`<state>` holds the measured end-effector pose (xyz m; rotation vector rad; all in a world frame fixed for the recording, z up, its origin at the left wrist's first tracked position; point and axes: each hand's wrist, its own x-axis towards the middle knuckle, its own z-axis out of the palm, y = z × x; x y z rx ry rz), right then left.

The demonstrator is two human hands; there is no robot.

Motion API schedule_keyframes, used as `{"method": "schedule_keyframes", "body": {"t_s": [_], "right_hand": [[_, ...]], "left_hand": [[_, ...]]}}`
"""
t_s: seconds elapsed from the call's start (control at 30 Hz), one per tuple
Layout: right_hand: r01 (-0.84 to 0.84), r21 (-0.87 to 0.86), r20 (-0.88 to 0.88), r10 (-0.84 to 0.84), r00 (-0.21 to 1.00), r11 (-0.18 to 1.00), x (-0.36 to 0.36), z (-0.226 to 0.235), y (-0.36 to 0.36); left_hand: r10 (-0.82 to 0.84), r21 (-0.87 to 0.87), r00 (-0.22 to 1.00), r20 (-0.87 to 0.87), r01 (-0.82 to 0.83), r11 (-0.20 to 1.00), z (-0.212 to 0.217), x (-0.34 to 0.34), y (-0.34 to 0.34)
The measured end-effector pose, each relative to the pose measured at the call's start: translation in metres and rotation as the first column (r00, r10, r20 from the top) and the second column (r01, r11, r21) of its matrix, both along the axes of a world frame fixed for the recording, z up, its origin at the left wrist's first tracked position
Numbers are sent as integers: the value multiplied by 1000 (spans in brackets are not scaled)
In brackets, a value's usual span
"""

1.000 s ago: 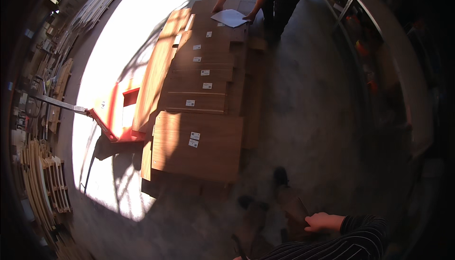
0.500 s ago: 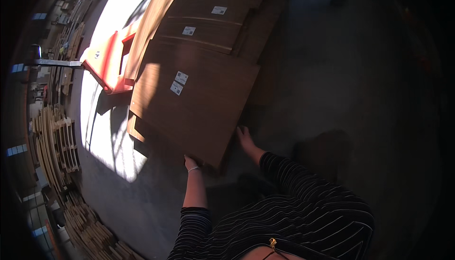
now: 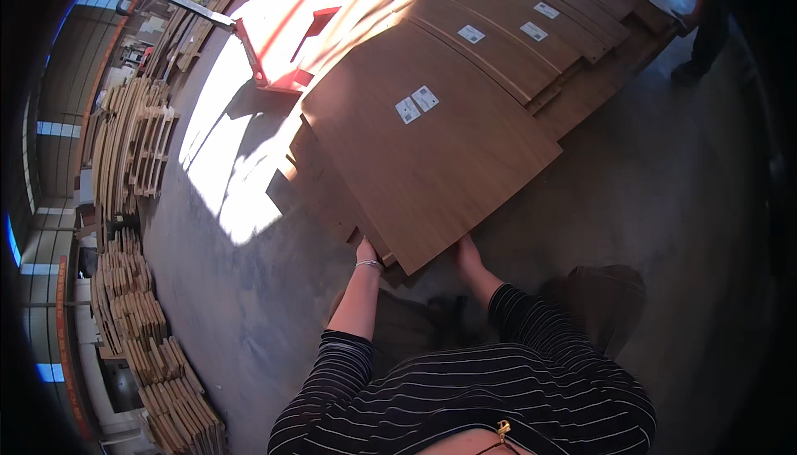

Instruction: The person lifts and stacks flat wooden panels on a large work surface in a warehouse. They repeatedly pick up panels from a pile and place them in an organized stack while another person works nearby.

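Observation:
A large brown wooden panel (image 3: 432, 156) with two white labels lies tilted across a stack, its near corner pointing toward me. My left hand (image 3: 366, 252) is closed at the left side of that corner, against the panel edges there. On the other side, my right hand (image 3: 467, 253) grips the panel's right edge from below, its fingers hidden underneath. Beneath the top panel, more panel edges (image 3: 332, 193) stick out on the left. Further labelled brown panels (image 3: 498, 48) overlap beyond it.
A red pallet jack (image 3: 278, 44) with a grey handle stands left of the stack in bright sunlight. Stacked wooden boards and pallets (image 3: 137, 148) line the far left. At the upper right, another person (image 3: 704, 36) stands by the stack's far end. Grey concrete floor (image 3: 249, 314) surrounds the stack.
My view has swung, so the stack sits further right and the other person shows more. My right hand, earlier beside the edge with thumb raised, now has its fingers under the panel.

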<state>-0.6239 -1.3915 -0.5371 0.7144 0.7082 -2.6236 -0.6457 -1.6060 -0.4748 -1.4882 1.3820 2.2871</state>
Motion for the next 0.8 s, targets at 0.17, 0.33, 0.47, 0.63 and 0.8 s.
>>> {"method": "schedule_keyframes", "body": {"t_s": [0.17, 0.33, 0.47, 0.63, 0.8], "right_hand": [[15, -342, 177, 49, 983, 939, 43, 44, 11], [5, -252, 128, 29, 991, 968, 79, 67, 87], [-346, 285, 36, 351, 936, 894, 106, 98, 143], [-380, 803, 81, 548, 833, 459, 116, 140, 172], [-309, 940, 143, 654, 743, 147, 116, 174, 171]], "left_hand": [[122, 0, 989, 81, -123, 992, -26, 67, 55], [88, 278, 981, 173, -134, 951, 11, 83, 145], [-106, 385, 960, 259, -1, 923, 22, 89, 159], [-49, -757, 994, -93, -38, 653, -30, -44, 10], [-363, -819, 908, 208, 365, 443, -33, -138, -153]]}}
